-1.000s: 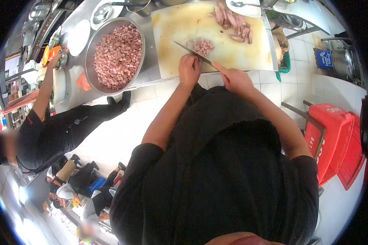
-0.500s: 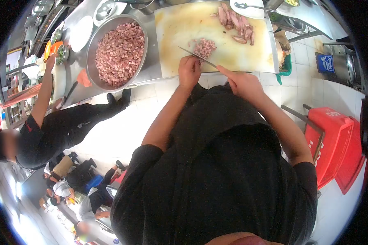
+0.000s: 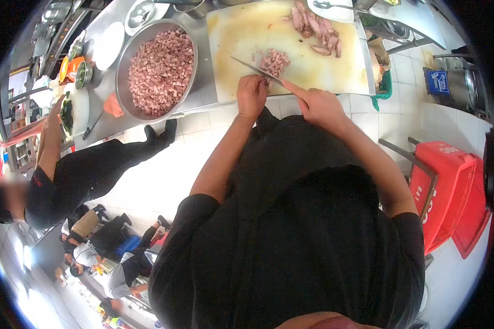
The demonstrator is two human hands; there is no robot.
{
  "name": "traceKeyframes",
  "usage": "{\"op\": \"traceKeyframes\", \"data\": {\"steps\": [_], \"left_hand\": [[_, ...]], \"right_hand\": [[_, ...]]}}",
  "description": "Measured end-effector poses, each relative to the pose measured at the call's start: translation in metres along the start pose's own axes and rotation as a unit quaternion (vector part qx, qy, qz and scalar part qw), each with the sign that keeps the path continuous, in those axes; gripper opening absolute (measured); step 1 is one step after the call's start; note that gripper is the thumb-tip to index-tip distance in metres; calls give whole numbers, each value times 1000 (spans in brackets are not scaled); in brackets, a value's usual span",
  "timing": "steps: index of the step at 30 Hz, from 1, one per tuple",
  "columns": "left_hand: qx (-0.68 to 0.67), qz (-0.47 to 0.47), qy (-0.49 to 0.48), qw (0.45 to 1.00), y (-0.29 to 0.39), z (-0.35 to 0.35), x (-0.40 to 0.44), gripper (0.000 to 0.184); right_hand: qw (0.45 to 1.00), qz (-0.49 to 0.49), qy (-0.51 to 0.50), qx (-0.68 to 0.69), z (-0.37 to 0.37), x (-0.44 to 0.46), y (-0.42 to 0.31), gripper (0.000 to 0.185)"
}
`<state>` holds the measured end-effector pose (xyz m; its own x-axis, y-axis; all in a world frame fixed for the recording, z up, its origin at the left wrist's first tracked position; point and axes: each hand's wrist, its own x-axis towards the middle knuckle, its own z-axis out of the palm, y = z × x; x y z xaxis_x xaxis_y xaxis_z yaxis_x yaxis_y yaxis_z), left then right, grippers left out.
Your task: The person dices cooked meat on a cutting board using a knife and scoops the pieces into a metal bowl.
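Note:
My right hand (image 3: 319, 107) grips a kitchen knife (image 3: 256, 69), index finger laid along its spine, the blade pointing up and left over the cutting board (image 3: 230, 38). At the board's near edge, my left hand (image 3: 252, 94) is closed with curled fingers beside the blade, against a bit of meat mostly hidden by the fingers. Just beyond the knife lies a small heap of diced meat (image 3: 274, 61). Several uncut strips of meat (image 3: 317, 30) rest at the far right of the board. Left of the board stands a large metal bowl (image 3: 122, 71) full of diced meat (image 3: 162, 74).
A white plate (image 3: 110, 44) and a small metal bowl (image 3: 84, 75) stand further left. Another knife (image 3: 93, 126) lies near the counter edge, by a co-worker (image 3: 88, 170). A white plate with a spoon (image 3: 335, 11) is at the far right. Red bins (image 3: 450, 192) stand right.
My right hand and the knife have shifted left and slightly up. My left hand stays nearly in place. The co-worker's hand has drawn back from the orange bowl, and dark greens now show.

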<state>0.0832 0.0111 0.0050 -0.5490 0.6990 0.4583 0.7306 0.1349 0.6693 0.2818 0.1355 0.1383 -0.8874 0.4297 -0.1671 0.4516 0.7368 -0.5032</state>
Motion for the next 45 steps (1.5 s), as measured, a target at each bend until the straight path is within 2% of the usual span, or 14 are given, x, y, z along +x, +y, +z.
{"op": "traceKeyframes", "data": {"steps": [2,5,8,13,17,20,23,29,32,35,41,45], "left_hand": [[-4,-2,11,1000,1,1,0,13],[-7,5,8,1000,4,-2,1,12],[3,-2,-20,1000,3,-4,0,10],[2,9,-18,1000,-1,-4,4,12],[2,-5,-11,1000,-5,-11,-4,9],[-10,10,-1,1000,-8,-12,-4,10],[-10,24,-1,1000,-6,-13,-3,13],[8,36,-19,999,-10,-11,-2,13],[20,45,-14,999,-11,-10,-2,11],[14,54,-21,998,-19,-6,3,11],[-22,23,-32,999,-14,-18,-3,11],[-22,17,2,1000,-14,-21,-6,13]], "right_hand": [[1000,10,-18,2,-1,-7,3,58],[999,-25,31,16,23,-6,16,59],[999,-1,22,45,48,14,19,60],[994,-36,71,75,44,32,20,60],[999,8,11,43,10,8,0,61],[998,-29,32,42,17,-8,7,61],[997,22,-52,-43,6,-11,-2,61],[998,-11,-23,-66,13,-9,-4,63],[997,-44,60,-23,61,2,18,63],[999,-28,37,-12,59,19,6,61],[996,-36,72,47,39,20,4,62],[1000,-12,15,5,27,3,-3,62]]}}
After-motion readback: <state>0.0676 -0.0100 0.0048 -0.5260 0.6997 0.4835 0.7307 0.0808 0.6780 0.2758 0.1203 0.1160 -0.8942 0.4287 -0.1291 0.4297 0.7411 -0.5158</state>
